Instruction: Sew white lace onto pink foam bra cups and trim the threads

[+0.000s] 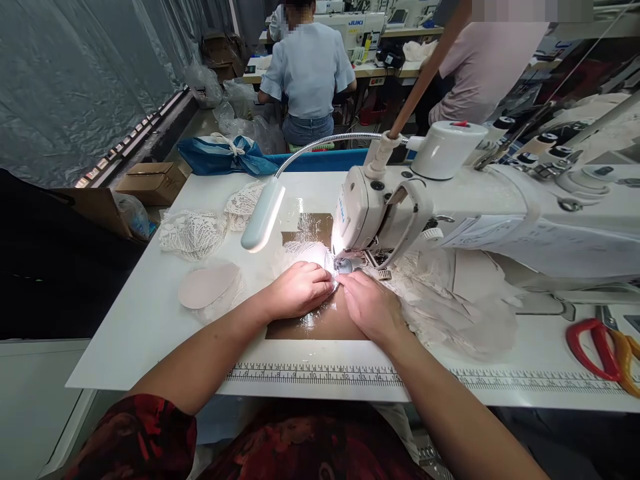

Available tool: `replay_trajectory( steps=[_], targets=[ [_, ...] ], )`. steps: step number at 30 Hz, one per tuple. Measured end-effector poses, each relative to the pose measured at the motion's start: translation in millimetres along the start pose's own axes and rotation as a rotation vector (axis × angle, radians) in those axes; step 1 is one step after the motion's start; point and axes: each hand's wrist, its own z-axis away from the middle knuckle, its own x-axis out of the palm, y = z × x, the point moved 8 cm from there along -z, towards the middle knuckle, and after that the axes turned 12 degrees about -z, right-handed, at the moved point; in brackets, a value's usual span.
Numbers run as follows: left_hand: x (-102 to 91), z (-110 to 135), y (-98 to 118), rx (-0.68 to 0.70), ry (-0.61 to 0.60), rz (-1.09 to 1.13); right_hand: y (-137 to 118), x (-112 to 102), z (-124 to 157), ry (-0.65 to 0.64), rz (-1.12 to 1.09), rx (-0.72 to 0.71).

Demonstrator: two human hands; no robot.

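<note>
Both of my hands are at the needle area of a white sewing machine (356,208). My left hand (303,288) has its fingers pressed together on white lace fabric (306,252), just left of the presser foot. On the near right side of the foot, my right hand (369,301) pinches the edge of the same fabric, fingertips close to the left ones. The piece under the foot is brightly lit and partly hidden by my fingers. More sheer white lace (440,300) lies bunched to the right of my right hand.
A lamp (264,215) on a bendy neck hangs left of the needle. Lace pieces (194,233) and a pale oval pad (209,285) lie on the left. Red and orange scissors (595,347) rest at the right edge. Two people sit beyond the table.
</note>
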Motion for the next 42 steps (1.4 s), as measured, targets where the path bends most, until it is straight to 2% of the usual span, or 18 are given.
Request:
replay_trajectory(
  steps=[6,16,30,42],
  targets=[
    [1.1,-0.3,-3.1,-0.045,0.033,0.026,0.1,6.3,1.8,-0.033,0.055,-0.036],
    [3.0,-1.3,-9.0,-0.091,0.036,-0.007,-1.9,9.1,0.1,-0.017,0.153,-0.073],
    [5.6,1.9,-4.6,-0.007,0.012,-0.015,-3.1,7.6,4.0,-0.054,0.133,-0.094],
    [5.5,-1.9,-23.1,-0.179,0.049,-0.063,1.3,10.8,-0.3,-0.057,0.186,-0.043]
  ],
)
